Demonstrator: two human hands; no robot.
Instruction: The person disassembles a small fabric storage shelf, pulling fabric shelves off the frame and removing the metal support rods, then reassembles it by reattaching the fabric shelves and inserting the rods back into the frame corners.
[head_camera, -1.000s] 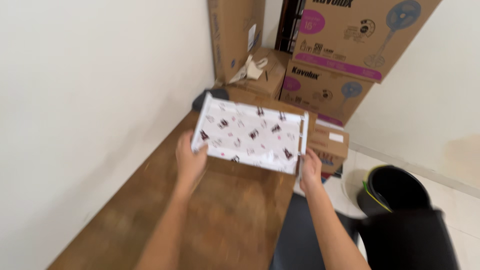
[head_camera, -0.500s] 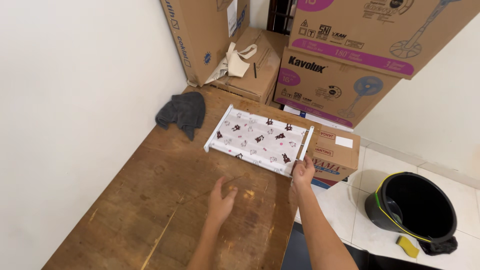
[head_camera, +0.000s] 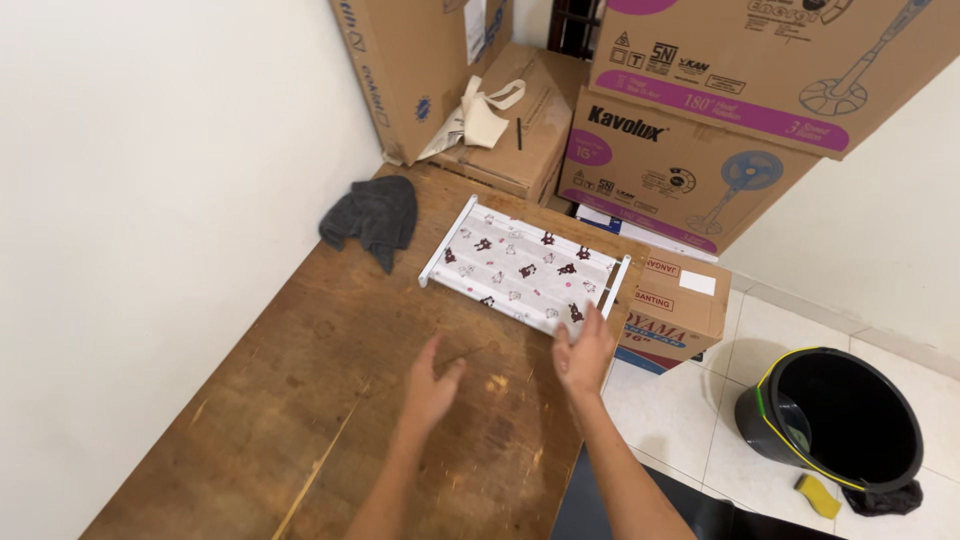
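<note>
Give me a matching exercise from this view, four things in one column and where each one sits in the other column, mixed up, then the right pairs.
Things:
1. grey cloth
2. patterned panel
3. black bucket
4. cream bag

Places:
A. on the tiled floor, right of the table
B. on a cardboard box behind the table
C. on the wooden table by the white wall
D. flat on the table just beyond the right hand

Pairs: 1-C, 2-D, 3-A, 4-B
</note>
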